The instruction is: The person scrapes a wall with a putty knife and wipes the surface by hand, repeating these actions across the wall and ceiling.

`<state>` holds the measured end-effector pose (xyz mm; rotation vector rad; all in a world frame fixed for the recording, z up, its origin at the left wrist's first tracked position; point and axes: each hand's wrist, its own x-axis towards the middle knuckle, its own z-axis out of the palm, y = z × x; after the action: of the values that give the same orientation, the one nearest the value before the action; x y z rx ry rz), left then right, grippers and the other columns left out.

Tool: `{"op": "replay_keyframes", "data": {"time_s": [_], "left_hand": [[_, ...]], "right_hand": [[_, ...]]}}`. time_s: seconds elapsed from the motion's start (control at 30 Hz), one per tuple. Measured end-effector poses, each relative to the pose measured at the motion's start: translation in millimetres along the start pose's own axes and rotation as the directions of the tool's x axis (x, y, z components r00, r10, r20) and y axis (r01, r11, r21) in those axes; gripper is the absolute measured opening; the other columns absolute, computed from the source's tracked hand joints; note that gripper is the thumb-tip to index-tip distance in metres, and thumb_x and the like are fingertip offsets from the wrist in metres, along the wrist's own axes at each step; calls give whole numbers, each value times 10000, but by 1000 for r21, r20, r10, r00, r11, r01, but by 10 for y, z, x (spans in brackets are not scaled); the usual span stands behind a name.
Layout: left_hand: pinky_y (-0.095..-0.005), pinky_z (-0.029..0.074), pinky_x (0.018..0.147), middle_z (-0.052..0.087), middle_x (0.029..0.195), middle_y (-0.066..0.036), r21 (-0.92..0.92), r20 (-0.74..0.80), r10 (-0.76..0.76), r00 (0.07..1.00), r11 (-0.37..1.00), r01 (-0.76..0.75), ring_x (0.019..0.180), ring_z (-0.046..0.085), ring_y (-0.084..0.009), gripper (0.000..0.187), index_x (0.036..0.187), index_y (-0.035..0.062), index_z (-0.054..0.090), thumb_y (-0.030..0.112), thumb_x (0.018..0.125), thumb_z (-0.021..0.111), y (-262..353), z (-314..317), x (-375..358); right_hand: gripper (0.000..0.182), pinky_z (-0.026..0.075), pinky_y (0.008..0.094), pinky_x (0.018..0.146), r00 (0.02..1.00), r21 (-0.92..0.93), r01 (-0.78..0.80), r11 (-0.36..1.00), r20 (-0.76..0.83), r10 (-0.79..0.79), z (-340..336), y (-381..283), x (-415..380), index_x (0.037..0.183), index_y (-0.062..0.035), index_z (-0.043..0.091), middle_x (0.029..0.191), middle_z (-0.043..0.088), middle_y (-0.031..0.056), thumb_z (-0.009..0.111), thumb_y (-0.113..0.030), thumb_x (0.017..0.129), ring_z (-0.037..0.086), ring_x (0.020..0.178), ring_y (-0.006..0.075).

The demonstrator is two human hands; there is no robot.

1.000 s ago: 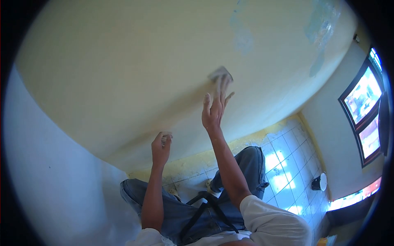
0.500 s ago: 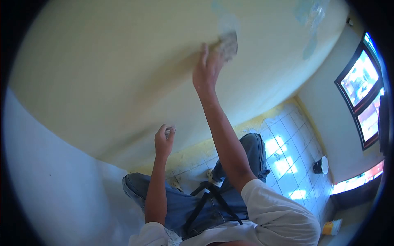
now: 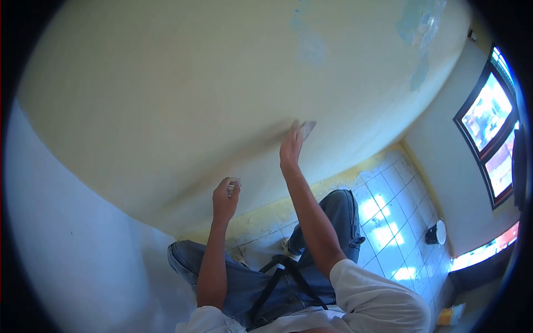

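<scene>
My right hand [image 3: 291, 149] is raised at the cream-yellow wall [image 3: 183, 100], its fingers closed on a flat scraper [image 3: 309, 129]. The scraper's thin grey blade juts out past the fingertips on the right, close to the wall; whether it touches cannot be told. Lower and to the left, my left hand [image 3: 225, 198] is curled with the fingers bent round something whitish that I cannot make out. Higher on the wall is a pale smeared patch [image 3: 312, 50] with light-blue marks above it.
A larger blue-green patch [image 3: 420, 30] marks the wall's upper right. Glossy floor tiles [image 3: 383, 227] run along the wall's foot. A dark bucket with a white rim [image 3: 436, 233] stands at right, below a window [image 3: 488, 111]. A yellow-and-white container [image 3: 451, 314] is at lower right.
My right hand has come down the wall with the scraper, away from the pale patch, and the blade has turned. My left hand has barely moved and stays curled.
</scene>
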<state>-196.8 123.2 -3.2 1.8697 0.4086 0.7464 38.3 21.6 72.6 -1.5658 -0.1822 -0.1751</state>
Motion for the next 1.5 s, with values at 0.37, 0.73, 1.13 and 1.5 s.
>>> {"op": "replay_keyframes", "data": {"time_s": [0.37,0.73,1.13,1.5], "left_hand": [[-347,569,800,769,967,-113,122,29,56,998,991,-59,850,737,-195,180,1099,19,713,177,1047,644,-214,101,29],[-387,572,809,758,985,-146,99,54,50,997,994,-55,876,740,-278,177,1088,18,705,175,1029,647,-90,98,45],[-370,571,814,767,979,-132,115,53,97,994,988,-103,856,741,-237,170,1094,7,704,156,1034,647,-39,159,92],[-373,572,814,769,983,-132,134,96,13,995,991,-26,860,745,-235,194,1101,6,704,177,1050,630,21,112,62]], "right_hand": [[748,-46,684,1260,716,-398,684,611,208,-666,153,-1376,-384,1707,-49,105,1774,14,242,499,-228,1098,10,1648,395],[853,-7,433,1327,986,-281,163,946,78,-146,326,-441,-265,1657,93,101,1751,0,306,394,-513,1134,-43,1642,402],[730,-20,701,1255,862,-360,503,786,149,-484,173,-765,-612,1721,-148,156,1792,62,170,508,-256,1090,5,1654,369],[939,-36,611,1291,953,-110,272,956,168,-252,530,-1399,-514,1634,140,8,1693,-54,420,497,-457,1100,-104,1590,548]]}}
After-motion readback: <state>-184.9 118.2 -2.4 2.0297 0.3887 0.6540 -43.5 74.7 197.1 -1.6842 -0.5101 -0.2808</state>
